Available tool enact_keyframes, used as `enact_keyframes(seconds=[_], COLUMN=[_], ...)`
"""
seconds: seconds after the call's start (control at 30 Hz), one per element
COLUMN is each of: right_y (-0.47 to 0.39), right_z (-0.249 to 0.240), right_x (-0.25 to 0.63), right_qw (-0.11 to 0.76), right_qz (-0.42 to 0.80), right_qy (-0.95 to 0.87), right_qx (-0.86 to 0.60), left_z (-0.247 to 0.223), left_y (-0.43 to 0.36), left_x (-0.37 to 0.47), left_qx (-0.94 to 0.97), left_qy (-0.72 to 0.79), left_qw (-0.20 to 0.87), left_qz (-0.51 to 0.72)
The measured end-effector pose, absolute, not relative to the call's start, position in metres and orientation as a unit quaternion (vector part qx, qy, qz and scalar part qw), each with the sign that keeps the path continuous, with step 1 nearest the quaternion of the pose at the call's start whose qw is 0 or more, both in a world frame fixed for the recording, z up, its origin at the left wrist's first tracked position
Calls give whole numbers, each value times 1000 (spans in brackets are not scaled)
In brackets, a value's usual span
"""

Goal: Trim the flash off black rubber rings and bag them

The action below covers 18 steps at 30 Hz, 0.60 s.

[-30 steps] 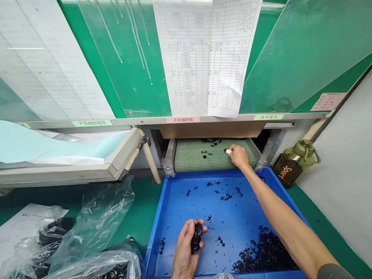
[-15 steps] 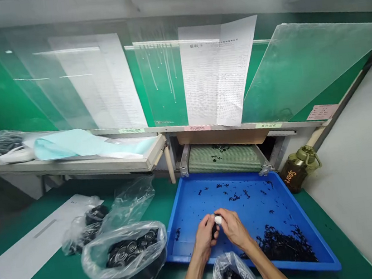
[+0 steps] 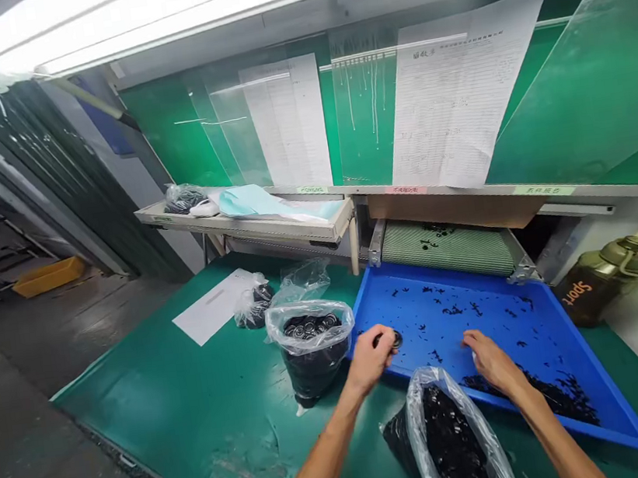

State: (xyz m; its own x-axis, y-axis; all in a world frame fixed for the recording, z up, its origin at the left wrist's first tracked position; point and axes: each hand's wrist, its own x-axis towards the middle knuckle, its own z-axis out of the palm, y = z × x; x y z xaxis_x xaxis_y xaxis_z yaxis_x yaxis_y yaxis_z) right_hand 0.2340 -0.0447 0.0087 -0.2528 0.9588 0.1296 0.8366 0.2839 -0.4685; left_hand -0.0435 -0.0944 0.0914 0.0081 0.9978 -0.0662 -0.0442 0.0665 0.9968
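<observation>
Head view: the left hand [image 3: 372, 357] is closed around a black round part [image 3: 396, 339], which shows at the fingertips over the near left part of a blue tray [image 3: 444, 344]. The part's ringed face is turned roughly toward the camera; its long axis, and whether more parts sit in the grip, cannot be made out. The right hand [image 3: 491, 360], fingers bent, is over the tray, well apart from the left; whether it grips anything cannot be told.

Small black pieces [image 3: 453, 311] lie scattered in the tray, with a dark heap [image 3: 569, 402] along its near right side, partly hidden by the right forearm. An open clear bag [image 3: 313, 346] left of the tray holds ringed black parts. Another open bag [image 3: 454, 440], full of black pieces, stands in front of the tray, overlapping its near rim in view. A smaller bag [image 3: 254, 302] lies by a white sheet [image 3: 210, 308] on the green surface [image 3: 181, 398].

Beyond the tray, a ribbed green belt [image 3: 455, 246] carries a few black pieces under cardboard [image 3: 456, 209]. A "Sport" bottle [image 3: 606, 276] leans to the right.
</observation>
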Motion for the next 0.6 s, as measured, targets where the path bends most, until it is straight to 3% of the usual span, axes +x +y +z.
enact_keyframes(seconds=[0.13, 0.27, 0.4, 0.6], right_y=[-79, -121, -167, -217], right_z=[1, 4, 9, -22], right_x=[273, 287, 285, 277], right_qw=[253, 312, 253, 184], right_qz=[193, 245, 256, 151], right_qy=[-689, -605, -672, -677], right_qx=[-651, -690, -648, -697], left_z=[131, 145, 132, 116], left_y=[-122, -113, -83, -45], left_x=[-117, -164, -176, -180], left_qx=[544, 587, 672, 728], left_qy=[591, 680, 658, 641], left_qw=[338, 201, 87, 3], left_qz=[491, 391, 328, 244])
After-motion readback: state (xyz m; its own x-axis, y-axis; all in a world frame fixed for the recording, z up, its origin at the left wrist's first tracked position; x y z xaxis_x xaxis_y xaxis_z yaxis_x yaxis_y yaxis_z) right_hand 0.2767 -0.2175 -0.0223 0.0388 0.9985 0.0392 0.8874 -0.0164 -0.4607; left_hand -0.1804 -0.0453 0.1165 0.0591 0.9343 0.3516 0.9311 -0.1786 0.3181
